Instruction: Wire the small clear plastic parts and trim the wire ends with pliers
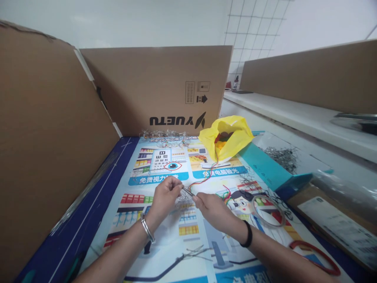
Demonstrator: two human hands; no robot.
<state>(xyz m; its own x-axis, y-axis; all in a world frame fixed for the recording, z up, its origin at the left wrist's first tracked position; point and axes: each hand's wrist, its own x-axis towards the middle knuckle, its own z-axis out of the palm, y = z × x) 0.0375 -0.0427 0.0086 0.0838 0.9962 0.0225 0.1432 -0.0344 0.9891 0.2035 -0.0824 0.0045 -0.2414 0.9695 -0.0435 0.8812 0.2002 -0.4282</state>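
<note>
My left hand (169, 192), with a silver bangle at the wrist, is closed in a pinch near the middle of the printed sheet; what sits between its fingertips is too small to name. From the right, my right hand (210, 206) grips a thin metal tool (188, 192) whose tip reaches the left fingertips. Thin wire lies tangled below the tool. Red, yellow and green cords (203, 181) run from an open yellow bag (232, 137) down to the sheet beside my right hand.
Cardboard panels (153, 86) stand behind and at the left. Wire scraps (167, 135) line the back edge. At the right are a clear ring (283, 212), a red ring (334, 267), a wire heap (282, 157) and a plastic-covered carton (338, 224). Cut wires (191, 251) lie in front.
</note>
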